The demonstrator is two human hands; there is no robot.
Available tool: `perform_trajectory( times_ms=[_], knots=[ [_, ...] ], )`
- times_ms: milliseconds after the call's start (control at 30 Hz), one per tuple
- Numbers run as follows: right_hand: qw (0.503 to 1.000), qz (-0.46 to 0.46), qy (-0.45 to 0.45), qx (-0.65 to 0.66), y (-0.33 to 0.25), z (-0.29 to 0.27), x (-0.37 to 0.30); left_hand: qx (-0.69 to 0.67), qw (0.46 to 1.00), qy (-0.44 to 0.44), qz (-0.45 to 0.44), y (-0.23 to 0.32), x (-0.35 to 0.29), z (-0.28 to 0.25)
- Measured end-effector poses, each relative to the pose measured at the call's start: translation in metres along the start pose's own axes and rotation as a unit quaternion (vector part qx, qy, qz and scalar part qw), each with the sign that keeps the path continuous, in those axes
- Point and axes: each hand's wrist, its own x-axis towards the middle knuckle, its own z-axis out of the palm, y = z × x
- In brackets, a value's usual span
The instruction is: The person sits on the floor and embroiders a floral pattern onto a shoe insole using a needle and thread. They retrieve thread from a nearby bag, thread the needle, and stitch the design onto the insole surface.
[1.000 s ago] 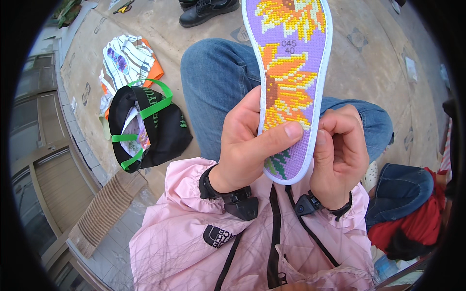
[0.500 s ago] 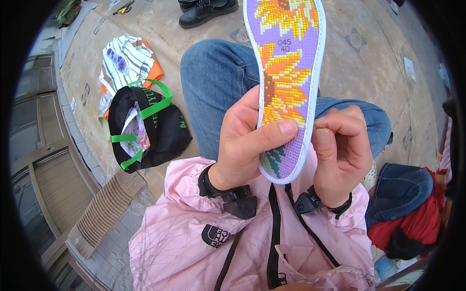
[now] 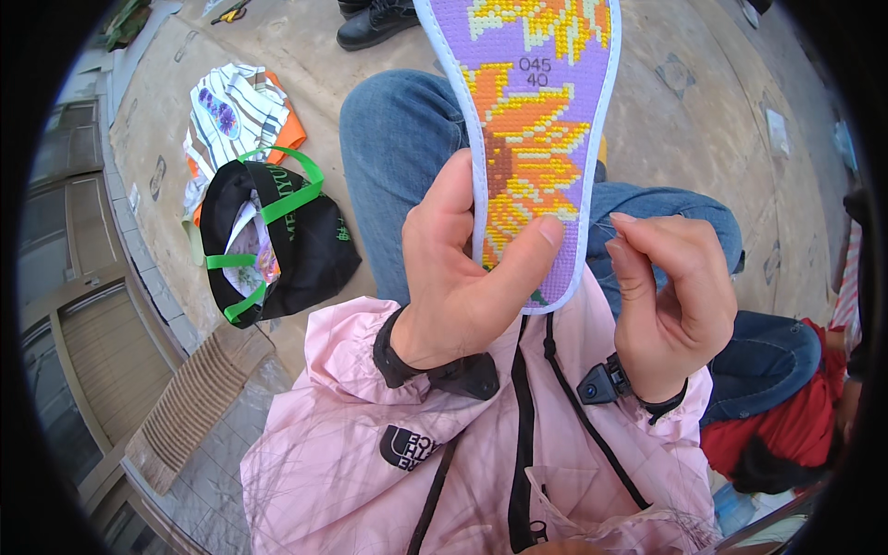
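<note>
A purple shoe insole (image 3: 536, 153) with white edging and yellow-orange cross-stitched sunflowers stands tilted in front of me, its top end cut off by the frame. My left hand (image 3: 467, 268) grips its lower left part, thumb across the stitched face and fingers behind. A green stitched patch at the bottom is mostly covered by that thumb. To the right of the insole, apart from its edge, my right hand (image 3: 680, 296) is closed in a pinch of thumb and forefinger. Whatever lies between those fingertips is too small to make out.
On the left lie a black bag (image 3: 319, 254) with green handles and a striped cloth (image 3: 254, 106) bearing a purple-flowered insole. Scissors (image 3: 231, 13) and a black shoe (image 3: 375, 28) are at the far side. A person in red (image 3: 772, 444) sits close at my right.
My right hand has drawn away to the right from the insole's edge, still pinched. The insole has shifted slightly up and left, and my left thumb now covers more of its lower end.
</note>
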Motion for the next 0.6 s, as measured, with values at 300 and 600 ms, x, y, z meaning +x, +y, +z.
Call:
perform_trajectory(
  times_ms=[300, 600],
  knots=[
    [0.998, -0.007, -0.017, -0.059, -0.006, 0.004, -0.005, 0.035, 0.998, 0.027, 0.039, -0.003, -0.001, 0.005],
    [0.999, -0.001, -0.008, -0.046, -0.003, 0.008, -0.003, 0.082, 0.992, 0.040, 0.083, -0.009, -0.001, 0.006]
  ],
)
